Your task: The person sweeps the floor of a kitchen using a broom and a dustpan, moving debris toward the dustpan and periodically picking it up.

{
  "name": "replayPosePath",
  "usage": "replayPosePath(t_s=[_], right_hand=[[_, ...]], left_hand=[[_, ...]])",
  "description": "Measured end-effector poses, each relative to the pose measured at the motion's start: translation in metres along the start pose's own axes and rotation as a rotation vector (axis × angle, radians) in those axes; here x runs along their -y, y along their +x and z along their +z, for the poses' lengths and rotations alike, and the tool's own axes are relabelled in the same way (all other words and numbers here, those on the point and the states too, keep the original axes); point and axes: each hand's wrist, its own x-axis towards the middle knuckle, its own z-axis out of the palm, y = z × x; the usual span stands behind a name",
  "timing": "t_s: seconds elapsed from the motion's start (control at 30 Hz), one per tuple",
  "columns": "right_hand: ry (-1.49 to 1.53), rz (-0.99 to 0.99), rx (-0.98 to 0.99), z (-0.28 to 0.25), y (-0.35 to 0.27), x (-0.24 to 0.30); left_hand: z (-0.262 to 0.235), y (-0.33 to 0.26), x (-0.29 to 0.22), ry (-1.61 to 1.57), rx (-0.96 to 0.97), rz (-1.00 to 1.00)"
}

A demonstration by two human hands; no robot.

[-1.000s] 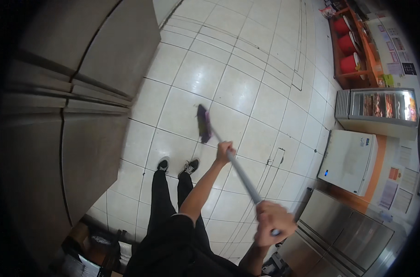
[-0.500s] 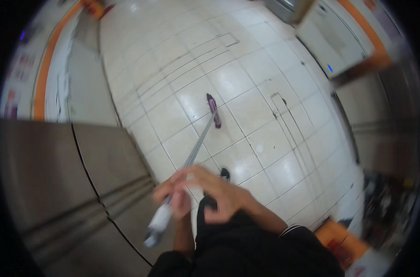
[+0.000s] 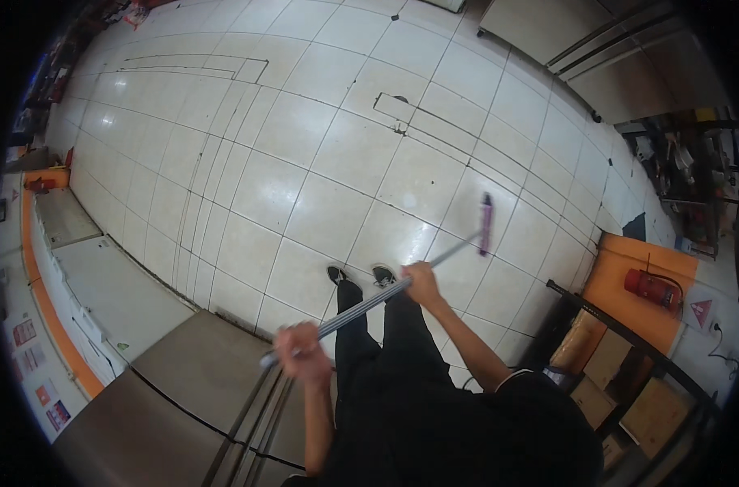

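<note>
A long grey pole point(image 3: 361, 307) slants across my front, from the lower left up toward the right. My left hand point(image 3: 303, 353), slightly blurred, is closed around it near its upper end. Further down the pole, my right hand point(image 3: 421, 284) grips it with the fingers wrapped round. At the pole's far end a narrow purple head point(image 3: 486, 227) with a dark tip rests on the tiles, to the right of my feet. It is a floor-cleaning tool, but whether mop, broom or squeegee I cannot tell.
Pale floor tiles point(image 3: 304, 195) carry dark rectangular lines. Metal-fronted cabinets point(image 3: 199, 365) stand close at my left. On the right are a red fire extinguisher point(image 3: 654, 290) on an orange wall, a black rack with cardboard boxes point(image 3: 654, 414), and steel units point(image 3: 629, 65) further off.
My view has turned to the right. The purple head has swung from straight ahead to my right, and my hands, close together before, are now spread apart along the pole.
</note>
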Motion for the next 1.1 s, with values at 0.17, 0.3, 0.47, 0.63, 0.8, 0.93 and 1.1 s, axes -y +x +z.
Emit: replayPosePath(t_s=[0.17, 0.3, 0.47, 0.63, 0.8, 0.93, 1.1], right_hand=[[-0.276, 0.113, 0.097, 0.082, -0.018, -0.161], [-0.024, 0.076, -0.089, 0.138, 0.043, -0.078], [0.454, -0.013, -0.274, 0.234, 0.142, 0.089], [0.569, -0.144, -0.283, 0.333, 0.237, 0.158], [0.699, -0.262, -0.059, 0.378, 0.283, 0.208], [0.558, -0.311, -0.025, 0.346, 0.28, 0.257], [0.416, -0.208, -0.06, 0.311, 0.239, 0.26]], left_hand=[[-0.081, 0.04, 0.158, 0.1, -0.177, -0.313], [-0.064, 0.09, 0.087, 0.187, -0.189, -0.077], [0.005, 0.146, -0.072, 0.375, 0.239, 0.172], [-0.014, 0.202, -0.11, 0.727, 0.798, 0.327], [-0.053, 0.225, -0.138, 1.029, 0.962, 0.43], [-0.056, 0.225, -0.197, 0.732, 0.863, 0.519], [-0.08, 0.254, -0.256, 0.256, 0.25, 0.347]])
